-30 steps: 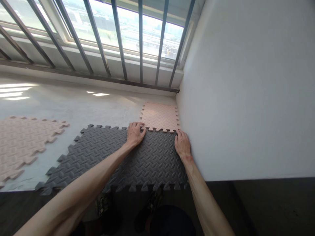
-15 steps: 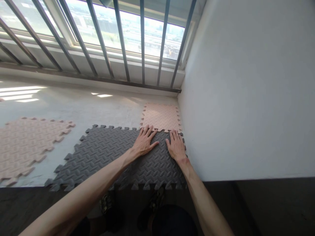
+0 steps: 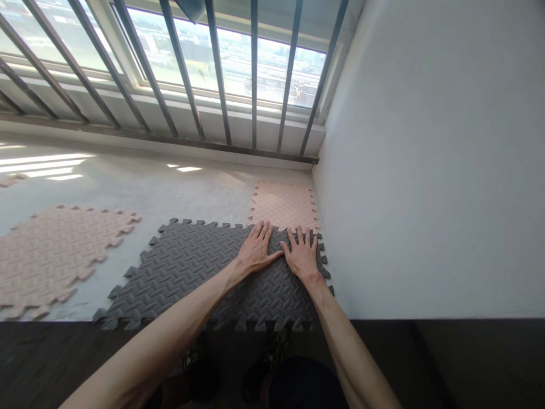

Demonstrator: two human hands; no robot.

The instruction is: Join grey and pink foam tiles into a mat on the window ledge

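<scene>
Against the white wall (image 3: 426,170) on the right, near the corner under the barred window (image 3: 254,74), a grey foam puzzle mat (image 3: 187,267) lies flat on the pale floor (image 3: 170,187). Its far edge meets a smaller pink foam tile (image 3: 284,204) tucked into the corner. Both hands rest palm-down on the grey mat just short of that seam. The left hand (image 3: 258,250) and right hand (image 3: 303,254) lie side by side, almost touching, fingers spread and flat, grasping nothing. This looks like pressing the toothed edges down where grey meets pink, though whether the teeth sit fully meshed cannot be told. Well apart to the left lies another pink foam mat (image 3: 55,250), unjoined.
</scene>
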